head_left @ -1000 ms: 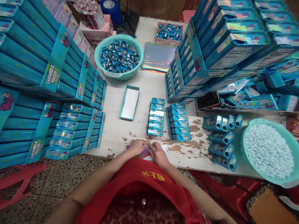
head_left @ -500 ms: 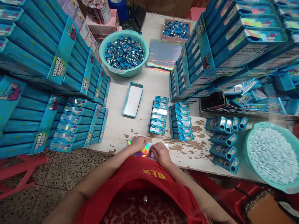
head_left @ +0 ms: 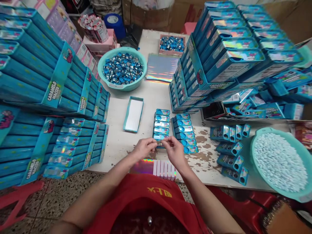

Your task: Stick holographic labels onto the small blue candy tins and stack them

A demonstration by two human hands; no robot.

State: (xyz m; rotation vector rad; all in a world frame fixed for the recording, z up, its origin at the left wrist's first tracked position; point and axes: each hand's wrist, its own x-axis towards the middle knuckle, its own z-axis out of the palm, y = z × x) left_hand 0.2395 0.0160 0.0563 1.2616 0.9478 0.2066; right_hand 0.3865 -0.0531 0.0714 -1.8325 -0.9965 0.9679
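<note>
My left hand (head_left: 145, 147) and my right hand (head_left: 173, 150) meet at the near end of a row of blue tins (head_left: 162, 124). Between their pinched fingertips stretches a small thin strip (head_left: 159, 143), perhaps a clear sticker. It lies over the nearest tin of that row. Just to the right stands a second row of blue tins (head_left: 186, 133) with round holes in their tops. Close to my body lies a shiny holographic sheet (head_left: 142, 166) with pale strip-shaped labels (head_left: 164, 169) on its right part.
An open blue box (head_left: 133, 114) with a white inside lies left of the rows. Behind it is a bowl of metal caps (head_left: 122, 70). Tall stacks of blue boxes (head_left: 55, 89) flank both sides. A bowl of pale candies (head_left: 280, 162) stands at the far right.
Both hands have moved forward from the holographic sheet to the nearest tin, with the small strip now between them. The sheet's labels are uncovered. The camera view has shifted.
</note>
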